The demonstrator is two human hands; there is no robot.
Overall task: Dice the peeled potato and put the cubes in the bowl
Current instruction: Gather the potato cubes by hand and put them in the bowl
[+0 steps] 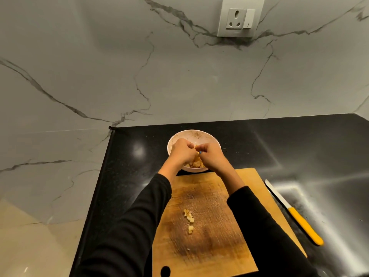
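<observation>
The black counter [259,148] fills the lower right of the frame, under a marbled wall with a socket [240,17] at upper right. On it, at lower centre, lies the wooden chopping board [215,226], and just beyond the board's far edge, near frame centre, stands the pale bowl [194,134].

The step in hand looks like the transfer: dicing seems largely finished and cubes are being dropped into the bowl. Both hands are over the bowl, close together. The left hand [181,151] has its fingers curled inward, and the right hand [212,156] likewise; cube pieces [196,163] show between and below them, but whether either hand is actually pinching pieces or has just let them fall cannot be told.

The bowl holds a heap of potato cubes at its near side; its far inner wall is bare.

A few leftover cubes [189,218] lie in a short line at the board's middle. The next move, I judge, calls for gathering those strays and carrying them to the bowl.

The yellow-handled knife [295,214] rests on the counter right of the board, untouched.
</observation>
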